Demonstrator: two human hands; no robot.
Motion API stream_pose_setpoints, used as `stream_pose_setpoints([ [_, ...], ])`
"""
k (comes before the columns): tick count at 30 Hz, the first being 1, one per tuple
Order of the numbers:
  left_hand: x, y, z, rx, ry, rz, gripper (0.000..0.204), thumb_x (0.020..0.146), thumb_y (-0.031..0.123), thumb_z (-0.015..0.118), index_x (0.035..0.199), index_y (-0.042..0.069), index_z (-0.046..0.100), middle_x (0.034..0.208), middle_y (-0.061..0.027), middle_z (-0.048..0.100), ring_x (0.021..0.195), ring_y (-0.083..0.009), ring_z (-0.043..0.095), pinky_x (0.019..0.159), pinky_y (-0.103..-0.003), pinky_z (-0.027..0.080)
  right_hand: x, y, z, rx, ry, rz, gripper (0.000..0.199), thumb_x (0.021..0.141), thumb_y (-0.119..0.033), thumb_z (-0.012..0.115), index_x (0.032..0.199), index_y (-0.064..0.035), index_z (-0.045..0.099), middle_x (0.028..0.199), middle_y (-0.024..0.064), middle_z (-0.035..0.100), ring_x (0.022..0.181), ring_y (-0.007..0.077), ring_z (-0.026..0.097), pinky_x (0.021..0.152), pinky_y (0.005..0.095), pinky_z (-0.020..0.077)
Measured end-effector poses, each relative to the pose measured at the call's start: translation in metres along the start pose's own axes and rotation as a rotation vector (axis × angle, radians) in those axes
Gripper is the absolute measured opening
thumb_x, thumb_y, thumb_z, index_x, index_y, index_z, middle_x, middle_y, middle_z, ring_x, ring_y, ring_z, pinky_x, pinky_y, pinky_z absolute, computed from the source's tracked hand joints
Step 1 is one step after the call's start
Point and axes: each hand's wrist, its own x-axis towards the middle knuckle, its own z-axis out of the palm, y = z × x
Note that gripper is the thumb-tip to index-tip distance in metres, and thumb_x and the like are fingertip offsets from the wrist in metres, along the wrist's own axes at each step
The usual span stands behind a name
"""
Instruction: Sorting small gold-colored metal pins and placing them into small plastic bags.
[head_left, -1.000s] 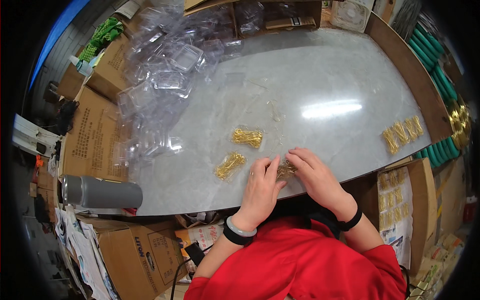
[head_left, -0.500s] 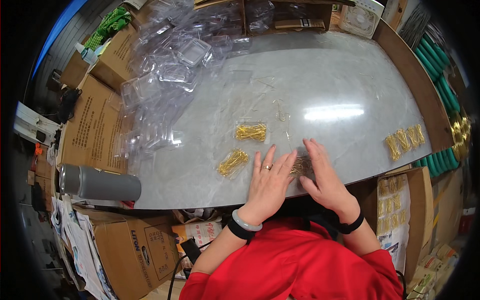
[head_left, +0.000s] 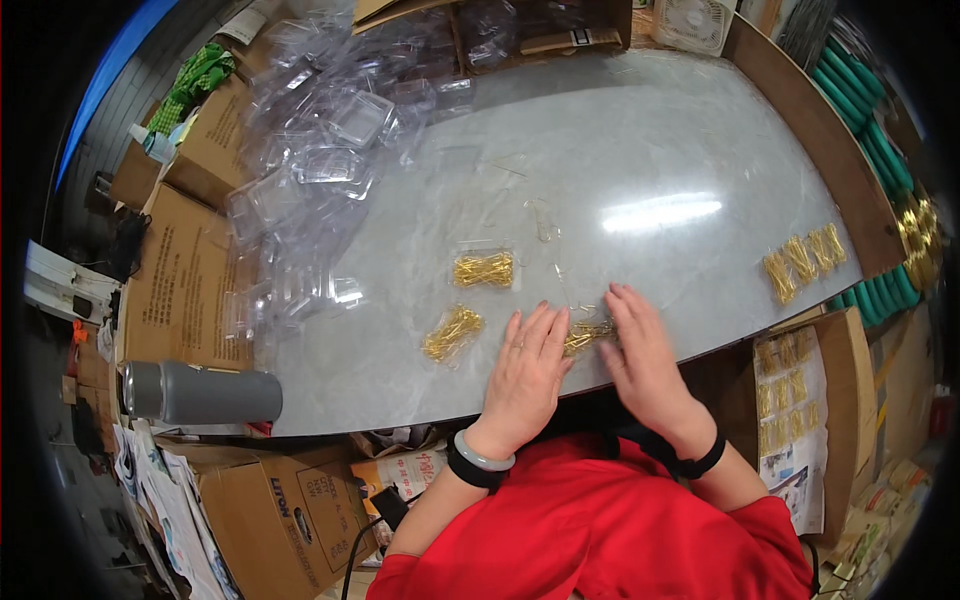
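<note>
At the near edge of the grey table, my left hand [head_left: 524, 368] lies with its fingers stretched out, against the left end of a small heap of thin gold wire pieces [head_left: 585, 337]. On the heap's right side is my right hand [head_left: 645, 362], fingers extended and thumb apart. Part of the heap is hidden by the hands. Left of my left hand sits a loose bundle of gold wire pieces [head_left: 453, 333]. Behind it, a second gold bundle [head_left: 483, 268] rests in a clear plastic tray. Several thin loose wires [head_left: 543, 220] lie farther back.
Clear plastic clamshell packs [head_left: 330, 165] are piled at the back left. A grey bottle [head_left: 220, 393] lies on its side at the left edge. Several gold bundles [head_left: 803, 258] line the right side near a wooden border [head_left: 810, 135]. A white fan [head_left: 692, 25] stands behind.
The view has shifted a little. The heap between my hands now shows more gold and lies more to the left, close to my left fingers. Both hands stay beside it.
</note>
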Motion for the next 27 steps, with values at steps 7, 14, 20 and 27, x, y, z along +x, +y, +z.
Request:
stream_pose_setpoints([
  [7,-0.001,-0.007,0.0,-0.012,-0.008,-0.005,0.068,0.089,0.002,0.065,0.151,-0.003,0.038,0.145,-0.0218,0.048,0.14,-0.0392,0.044,0.122,-0.054,0.03,0.018,-0.021,0.017,0.356,-0.124,-0.073,0.066,0.087,0.002,0.056,0.149,0.0071,0.035,0.153,0.0307,0.037,0.145,0.0485,0.034,0.12,0.0497,0.0332],
  [14,-0.005,-0.004,-0.007,-0.265,0.09,-0.052,0.094,0.081,0.004,0.075,0.159,0.0,0.023,0.148,-0.0237,0.044,0.139,-0.0413,0.043,0.119,-0.049,0.033,0.027,-0.005,0.0,0.125,-0.239,-0.245,0.061,0.084,-0.009,0.074,0.14,-0.0004,0.051,0.14,0.019,0.053,0.136,0.0416,0.047,0.114,0.047,0.0409],
  [20,-0.024,-0.003,-0.017,-0.121,0.105,-0.101,0.085,0.084,0.006,0.077,0.155,-0.001,0.032,0.148,-0.0246,0.045,0.138,-0.0423,0.044,0.117,-0.047,0.036,0.011,0.0,0.003,0.063,-0.136,-0.194,0.048,0.08,-0.01,0.079,0.125,-0.0038,0.062,0.127,0.0125,0.059,0.12,0.034,0.055,0.102,0.046,0.0463],
  [27,-0.031,0.011,-0.024,0.072,0.146,-0.216,0.054,0.087,0.008,0.076,0.136,-0.004,0.056,0.131,-0.0223,0.057,0.12,-0.0424,0.055,0.101,-0.047,0.045,0.008,-0.013,0.003,-0.117,0.009,-0.224,0.041,0.08,-0.011,0.078,0.118,-0.007,0.064,0.117,0.0074,0.062,0.112,0.0299,0.058,0.097,0.0416,0.0463],
])
